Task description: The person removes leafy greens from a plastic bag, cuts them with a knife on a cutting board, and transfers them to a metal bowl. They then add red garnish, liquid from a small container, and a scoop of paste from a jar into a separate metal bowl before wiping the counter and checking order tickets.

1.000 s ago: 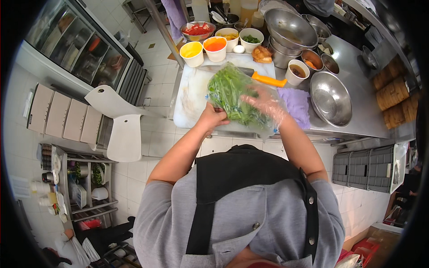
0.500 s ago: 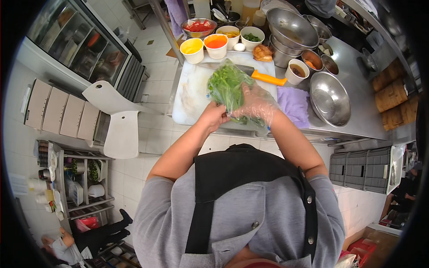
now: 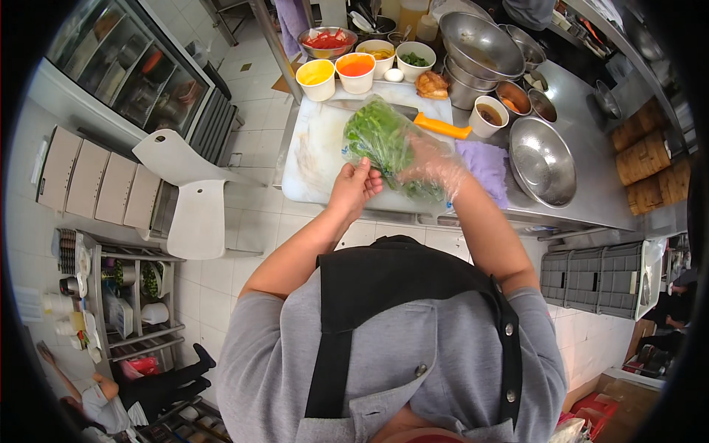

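Note:
A clear plastic bag (image 3: 362, 140) with leafy greens (image 3: 380, 136) in it is held above the white cutting board (image 3: 303, 170). My right hand (image 3: 432, 162) is inside the bag, its fingers around the greens; the plastic reaches to the wrist. Beside the bag's near left side is my left hand (image 3: 356, 188), bare, thumb raised apart from loosely curled fingers, with nothing visible in it. Just beyond the bag lies a knife (image 3: 442, 126) with an orange handle, its blade partly hidden by the bag. A piece of browned food (image 3: 431, 86) sits at the board's far right corner.
Tubs of yellow (image 3: 316, 76) and orange (image 3: 356, 69) contents and a white egg (image 3: 394, 75) line the board's far edge. To the right are a purple cloth (image 3: 484, 168), a cup of brown liquid (image 3: 488, 117) and a steel bowl (image 3: 543, 162). A white chair (image 3: 198, 214) stands left.
My left hand has loosened from the bag and turned, thumb now up. My right hand has pushed the greens together inside the bag. At lower left, another person has stretched out an arm.

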{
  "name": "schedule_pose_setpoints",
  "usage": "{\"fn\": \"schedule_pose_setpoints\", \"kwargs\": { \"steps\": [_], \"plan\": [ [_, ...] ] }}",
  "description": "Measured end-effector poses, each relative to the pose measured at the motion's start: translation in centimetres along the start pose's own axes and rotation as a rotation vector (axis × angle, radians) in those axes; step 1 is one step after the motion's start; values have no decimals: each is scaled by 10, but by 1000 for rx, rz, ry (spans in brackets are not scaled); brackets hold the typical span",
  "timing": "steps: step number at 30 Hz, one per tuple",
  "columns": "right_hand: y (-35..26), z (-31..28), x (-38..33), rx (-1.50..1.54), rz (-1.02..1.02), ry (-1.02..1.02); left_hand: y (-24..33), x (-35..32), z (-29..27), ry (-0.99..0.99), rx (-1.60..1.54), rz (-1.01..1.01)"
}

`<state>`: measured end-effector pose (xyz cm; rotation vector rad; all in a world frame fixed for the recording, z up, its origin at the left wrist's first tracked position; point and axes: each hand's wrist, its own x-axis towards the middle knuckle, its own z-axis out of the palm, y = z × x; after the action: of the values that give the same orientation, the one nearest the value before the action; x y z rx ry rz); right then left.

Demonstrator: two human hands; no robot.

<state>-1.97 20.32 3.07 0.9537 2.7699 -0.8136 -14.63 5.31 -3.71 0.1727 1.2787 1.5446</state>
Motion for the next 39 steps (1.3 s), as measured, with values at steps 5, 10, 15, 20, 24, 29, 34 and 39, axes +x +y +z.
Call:
{"fn": "schedule_pose_setpoints", "kwargs": {
  "steps": [5, 10, 15, 20, 24, 29, 34, 39],
  "plan": [
    [12, 11, 2, -33, -11, 98, 17, 6, -39, -25, 126, 105],
    [-2, 4, -3, 30, 40, 81, 63, -3, -102, -146, 291, 48],
    [-9, 16, -3, -141, -17, 161, 68, -4, -105, -128, 447, -80],
    [4, 27, 1, -37, -81, 167, 75, -3, -76, -187, 461, 16],
    [-15, 36, -14, -275, -37, 343, 51, 15, -55, -233, 475, 47],
    [6, 29, -1, 17, -56, 217, 79, 13, -76, -391, 615, -70],
    [19, 36, -5, 178, -125, 76, 120, 24, -99, -431, 564, 21],
    [16, 43, -20, -333, -383, 468, 116, 62, -49, -290, 240, 100]
  ]
}}
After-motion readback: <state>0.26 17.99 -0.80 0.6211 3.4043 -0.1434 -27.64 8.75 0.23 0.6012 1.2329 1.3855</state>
